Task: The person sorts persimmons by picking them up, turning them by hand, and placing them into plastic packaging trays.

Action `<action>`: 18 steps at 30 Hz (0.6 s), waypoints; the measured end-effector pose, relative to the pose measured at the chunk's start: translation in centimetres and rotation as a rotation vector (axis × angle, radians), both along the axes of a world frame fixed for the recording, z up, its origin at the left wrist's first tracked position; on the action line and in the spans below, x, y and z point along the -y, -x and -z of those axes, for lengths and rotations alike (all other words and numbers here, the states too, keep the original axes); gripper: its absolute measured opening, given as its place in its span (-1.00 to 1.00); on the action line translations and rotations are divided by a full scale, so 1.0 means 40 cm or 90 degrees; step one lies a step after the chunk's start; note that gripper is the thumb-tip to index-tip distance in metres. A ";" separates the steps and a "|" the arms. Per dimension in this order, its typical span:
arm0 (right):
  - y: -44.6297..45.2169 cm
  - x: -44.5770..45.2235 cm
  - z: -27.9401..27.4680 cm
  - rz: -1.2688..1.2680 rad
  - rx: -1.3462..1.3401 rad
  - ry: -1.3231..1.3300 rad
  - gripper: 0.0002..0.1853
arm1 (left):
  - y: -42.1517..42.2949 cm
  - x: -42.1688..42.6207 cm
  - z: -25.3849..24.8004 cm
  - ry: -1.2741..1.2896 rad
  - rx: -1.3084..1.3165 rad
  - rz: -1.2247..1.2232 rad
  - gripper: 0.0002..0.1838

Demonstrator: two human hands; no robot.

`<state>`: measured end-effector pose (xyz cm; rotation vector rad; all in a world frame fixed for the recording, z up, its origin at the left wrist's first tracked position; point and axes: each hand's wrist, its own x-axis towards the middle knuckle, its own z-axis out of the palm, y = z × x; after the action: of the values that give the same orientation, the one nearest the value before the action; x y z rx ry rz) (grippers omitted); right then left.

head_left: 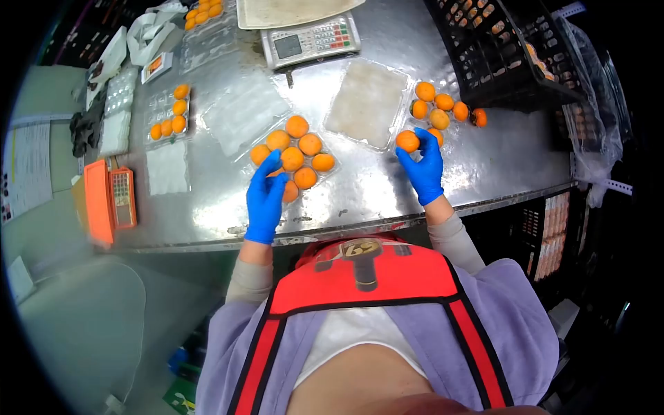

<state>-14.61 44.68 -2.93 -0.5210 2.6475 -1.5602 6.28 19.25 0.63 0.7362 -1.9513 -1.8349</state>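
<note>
My right hand (424, 166), in a blue glove, holds an orange persimmon (407, 141) between thumb and fingers, over the steel table. Beyond it lies a loose group of persimmons (443, 102), some showing dark leafy tops. My left hand (265, 200), gloved too, is closed at the near left side of a clear plastic tray (330, 171). Its thumb and fingers are around a persimmon (276, 173) that is partly hidden by them. Several other persimmons (292, 159) sit in that tray.
A digital scale (311, 43) stands at the back. Clear trays (366, 102) lie flat on the table (360, 194). A partly filled tray of persimmons (169, 115) is at left, near an orange box (100, 200). A black crate (512, 48) stands at the back right.
</note>
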 end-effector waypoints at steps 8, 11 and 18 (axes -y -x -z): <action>-0.009 -0.019 0.013 -0.021 -0.178 -0.191 -0.56 | -0.080 0.012 0.062 0.311 0.079 -0.113 -0.56; 0.009 -0.033 -0.002 -0.079 -0.207 -0.297 -0.56 | -0.091 0.007 0.047 0.473 0.130 -0.081 -0.52; 0.006 -0.035 0.025 -0.076 -0.307 -0.302 -0.62 | -0.093 -0.036 0.054 0.591 0.225 -0.054 -0.40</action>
<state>-14.87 46.09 -3.94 -1.0997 3.0995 -0.7961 10.00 20.70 -1.53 0.8085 -2.5830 -0.5965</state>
